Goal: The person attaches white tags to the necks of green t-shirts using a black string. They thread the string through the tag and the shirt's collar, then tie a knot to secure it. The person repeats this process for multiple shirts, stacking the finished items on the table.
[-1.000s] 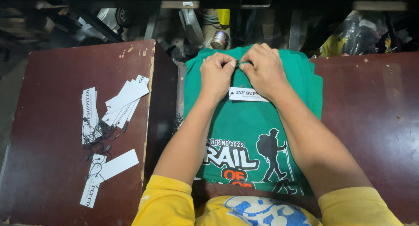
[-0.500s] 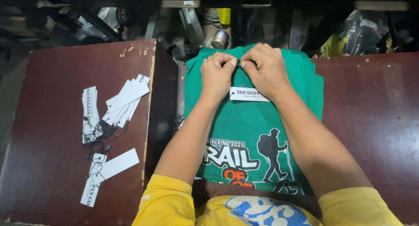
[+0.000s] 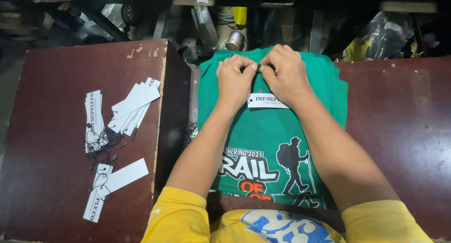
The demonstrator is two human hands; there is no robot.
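Note:
A green T-shirt (image 3: 263, 130) with a white, black and orange hiker print lies folded on a dark board in front of me. At its far end my left hand (image 3: 233, 77) and my right hand (image 3: 283, 73) meet, fingertips pinched together on the collar edge. A white paper tag (image 3: 267, 100) with black print lies on the shirt just below my hands, partly under my right wrist. What sits between my fingertips is too small to make out.
A dark red-brown tabletop (image 3: 56, 144) on the left carries several loose white paper tags (image 3: 131, 104) with thin black strings. Another brown surface (image 3: 404, 125) lies to the right. Machine parts, a metal spool (image 3: 236, 39) and cluttered bags fill the dark area beyond.
Both hands stay pinched at the collar; only the fingers shift slightly. The tag and shirt have not moved.

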